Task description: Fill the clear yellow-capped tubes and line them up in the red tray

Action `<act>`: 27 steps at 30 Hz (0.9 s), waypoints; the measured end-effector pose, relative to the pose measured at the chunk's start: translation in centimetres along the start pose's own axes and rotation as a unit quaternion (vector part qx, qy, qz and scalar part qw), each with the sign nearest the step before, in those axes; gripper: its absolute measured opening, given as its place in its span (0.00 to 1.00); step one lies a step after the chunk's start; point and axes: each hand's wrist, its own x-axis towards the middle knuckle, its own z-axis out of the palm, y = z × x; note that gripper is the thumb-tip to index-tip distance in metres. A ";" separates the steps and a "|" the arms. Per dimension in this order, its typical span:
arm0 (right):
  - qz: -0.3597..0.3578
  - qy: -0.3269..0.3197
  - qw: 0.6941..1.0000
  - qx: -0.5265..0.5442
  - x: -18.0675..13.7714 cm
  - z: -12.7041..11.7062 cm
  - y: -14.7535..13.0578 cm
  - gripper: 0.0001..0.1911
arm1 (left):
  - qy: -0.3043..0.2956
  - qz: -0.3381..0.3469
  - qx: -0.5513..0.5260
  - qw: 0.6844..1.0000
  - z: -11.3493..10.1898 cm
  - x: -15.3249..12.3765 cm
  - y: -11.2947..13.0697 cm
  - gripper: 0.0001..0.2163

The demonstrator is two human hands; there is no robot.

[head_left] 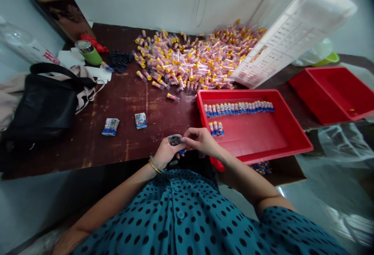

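Near the table's front edge, my left hand (165, 153) is closed around a small stack of printed labels (174, 140). My right hand (198, 140) pinches at the right edge of that stack; whether its fingertips have separated one label is too small to tell. Two more stacks lie to the left: one blue and white label stack (140, 120) and another label stack (110, 126) farther left. To the right, a red tray (251, 142) holds a long row of labelled tubes (239, 108) and a short row of three labelled tubes (216, 128).
A large heap of clear, yellow-capped tubes (189, 60) covers the back of the table (122, 91). A white plastic crate (280, 48) leans at the right, near another red tray (336, 91). A black bag (43, 103), green flask (89, 53) and plastic bottle (26, 44) stand left.
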 end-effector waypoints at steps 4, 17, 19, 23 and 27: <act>0.005 0.007 1.000 -0.001 0.7 1.2 0.4 0.17 | -0.004 -0.008 -0.019 1.000 -1.1 -0.2 0.1 0.13; 0.180 -0.065 0.919 0.344 3.3 -0.9 0.8 0.18 | 0.095 -0.043 -0.175 0.979 -2.7 0.1 -0.2 0.15; 0.154 -0.090 0.943 0.281 2.4 0.0 0.4 0.19 | 0.102 -0.028 -0.166 0.980 -2.7 0.0 -0.3 0.14; 0.082 -0.047 0.985 0.146 1.5 1.7 -0.4 0.16 | 0.072 -0.032 -0.177 0.981 -2.6 -0.5 -0.1 0.15; 0.061 -0.038 0.991 0.117 1.9 1.7 -0.5 0.16 | 0.006 -0.076 -0.280 0.957 -3.1 -0.8 0.4 0.16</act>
